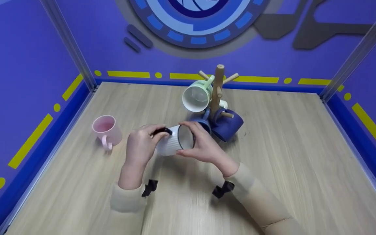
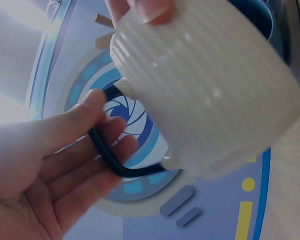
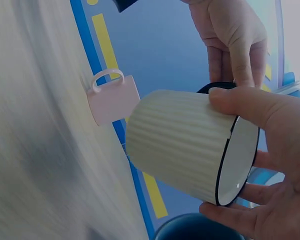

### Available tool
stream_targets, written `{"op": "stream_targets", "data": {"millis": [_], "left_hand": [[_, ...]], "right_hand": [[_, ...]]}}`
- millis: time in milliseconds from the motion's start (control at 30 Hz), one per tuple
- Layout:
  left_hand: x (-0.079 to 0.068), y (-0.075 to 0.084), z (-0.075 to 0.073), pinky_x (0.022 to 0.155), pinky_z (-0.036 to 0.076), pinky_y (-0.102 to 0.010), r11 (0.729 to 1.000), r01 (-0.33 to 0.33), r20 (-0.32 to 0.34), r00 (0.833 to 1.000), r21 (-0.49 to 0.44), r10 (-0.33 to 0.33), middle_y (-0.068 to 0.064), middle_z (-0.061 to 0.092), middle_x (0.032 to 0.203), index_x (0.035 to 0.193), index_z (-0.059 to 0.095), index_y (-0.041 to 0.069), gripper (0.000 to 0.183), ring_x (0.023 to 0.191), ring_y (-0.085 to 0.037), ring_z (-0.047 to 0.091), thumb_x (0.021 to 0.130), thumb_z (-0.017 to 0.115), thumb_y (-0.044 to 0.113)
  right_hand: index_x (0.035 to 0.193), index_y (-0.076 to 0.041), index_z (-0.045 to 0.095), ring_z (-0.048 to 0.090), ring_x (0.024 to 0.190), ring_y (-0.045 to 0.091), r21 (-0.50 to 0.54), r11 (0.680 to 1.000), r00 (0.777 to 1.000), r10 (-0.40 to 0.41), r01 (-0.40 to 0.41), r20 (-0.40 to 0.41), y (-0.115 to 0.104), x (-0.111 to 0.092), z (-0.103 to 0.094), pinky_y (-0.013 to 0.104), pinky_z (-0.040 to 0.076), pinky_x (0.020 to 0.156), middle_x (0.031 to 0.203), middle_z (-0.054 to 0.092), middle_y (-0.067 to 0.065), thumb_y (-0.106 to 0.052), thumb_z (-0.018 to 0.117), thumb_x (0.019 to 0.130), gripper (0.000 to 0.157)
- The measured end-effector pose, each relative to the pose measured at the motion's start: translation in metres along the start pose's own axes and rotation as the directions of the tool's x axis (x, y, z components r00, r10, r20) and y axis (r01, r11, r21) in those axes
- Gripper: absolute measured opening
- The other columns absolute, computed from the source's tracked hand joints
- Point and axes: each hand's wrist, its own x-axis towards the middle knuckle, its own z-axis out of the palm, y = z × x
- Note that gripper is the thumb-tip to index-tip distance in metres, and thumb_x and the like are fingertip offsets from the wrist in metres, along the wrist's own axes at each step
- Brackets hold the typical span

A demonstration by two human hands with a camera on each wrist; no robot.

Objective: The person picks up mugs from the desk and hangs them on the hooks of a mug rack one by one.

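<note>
Both hands hold a white ribbed mug (image 1: 170, 143) with a dark rim and a black handle (image 2: 106, 152), tipped on its side above the table. Thumb and fingers of the left hand (image 1: 141, 143) pinch the handle. Around the mouth end, the right hand (image 1: 204, 143) grips the mug, its thumb along the outer wall in the right wrist view and its fingers at the rim. The mug's open end faces the right palm. Just beyond it stands a wooden mug tree (image 1: 219, 88) with a light green mug (image 1: 196, 96) hung on a peg.
A dark blue mug (image 1: 228, 125) hangs low on the tree's right, and a lighter blue mug (image 1: 202, 123) is partly hidden behind the right hand. A pink mug (image 1: 111, 135) stands upright at the left. Blue-purple panels (image 1: 21, 75) wall in the table's (image 1: 292, 163) back and sides.
</note>
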Motion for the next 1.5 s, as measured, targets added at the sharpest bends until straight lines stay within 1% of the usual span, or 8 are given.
{"op": "stream_targets", "data": {"millis": [67,167,267,400,667,867,1200,1500], "left_hand": [[0.001,0.002,0.001,0.088,0.062,-0.036,0.985,0.057,-0.015,0.998,-0.161,-0.060,-0.013,0.080,0.106,0.112,0.079,0.003,0.033,0.101,-0.026,0.077,0.082,0.086,0.017],[0.002,0.006,0.001,0.099,0.058,-0.033,0.923,0.180,0.032,0.983,-0.339,-0.180,-0.013,0.076,0.120,0.126,0.072,0.001,0.048,0.115,-0.027,0.073,0.082,0.086,0.016],[0.003,0.010,0.002,0.106,0.054,-0.035,0.889,0.275,0.138,0.961,-0.367,-0.240,-0.013,0.072,0.131,0.136,0.065,0.002,0.059,0.125,-0.027,0.068,0.084,0.085,0.020],[0.003,0.018,0.009,0.105,0.055,-0.038,0.860,0.337,0.239,0.935,-0.382,-0.261,-0.013,0.070,0.135,0.139,0.063,0.002,0.061,0.125,-0.027,0.068,0.085,0.084,0.021],[0.004,0.043,0.034,0.093,0.061,-0.031,0.818,0.371,0.304,0.918,-0.440,-0.253,-0.014,0.075,0.122,0.129,0.070,0.003,0.045,0.112,-0.024,0.074,0.090,0.080,0.022],[0.012,0.057,0.057,0.093,0.060,-0.029,0.799,0.321,0.281,0.939,-0.509,-0.198,-0.017,0.074,0.124,0.129,0.069,-0.001,0.041,0.113,-0.025,0.074,0.094,0.077,0.019],[0.029,0.059,0.086,0.088,0.062,-0.031,0.780,0.335,0.273,0.937,-0.529,-0.218,-0.019,0.077,0.115,0.121,0.073,-0.003,0.034,0.105,-0.025,0.076,0.096,0.074,0.020],[0.034,0.056,0.097,0.081,0.063,-0.028,0.761,0.379,0.286,0.922,-0.526,-0.262,-0.018,0.078,0.110,0.118,0.075,-0.003,0.033,0.101,-0.024,0.077,0.095,0.075,0.021]], "right_hand": [[0.149,-0.012,0.050,0.057,0.127,0.029,0.054,0.998,1.000,0.019,-0.018,-0.022,0.002,-0.004,-0.007,0.053,0.050,0.106,0.143,0.056,0.011,-0.029,0.093,0.076,0.086],[0.149,-0.012,0.049,0.059,0.124,0.029,0.174,0.983,0.998,0.060,-0.052,-0.036,0.001,-0.011,-0.021,0.051,0.054,0.102,0.143,0.056,0.011,-0.023,0.093,0.076,0.086],[0.150,-0.012,0.048,0.061,0.122,0.032,0.296,0.951,0.994,0.105,-0.090,-0.035,-0.002,-0.016,-0.036,0.043,0.059,0.094,0.145,0.053,0.013,-0.016,0.091,0.078,0.084],[0.150,-0.009,0.048,0.060,0.123,0.034,0.401,0.909,0.988,0.143,-0.111,-0.052,-0.009,-0.023,-0.056,0.035,0.062,0.087,0.144,0.051,0.017,-0.007,0.087,0.080,0.081],[0.150,-0.002,0.046,0.059,0.119,0.032,0.404,0.905,0.967,0.206,-0.130,-0.151,-0.013,-0.033,-0.095,0.030,0.059,0.088,0.141,0.053,0.020,0.001,0.077,0.083,0.074],[0.148,-0.002,0.047,0.059,0.112,0.027,0.373,0.906,0.948,0.275,-0.199,-0.162,-0.004,-0.028,-0.117,0.023,0.056,0.084,0.138,0.055,0.020,-0.006,0.072,0.088,0.066],[0.148,-0.001,0.047,0.061,0.101,0.017,0.333,0.895,0.929,0.351,-0.297,-0.115,0.018,-0.015,-0.137,0.022,0.054,0.081,0.133,0.056,0.023,-0.015,0.066,0.094,0.059],[0.150,-0.003,0.046,0.061,0.110,0.023,0.271,0.901,0.927,0.369,-0.339,-0.071,0.034,-0.007,-0.141,0.024,0.053,0.085,0.137,0.058,0.025,-0.022,0.065,0.097,0.059]]}}
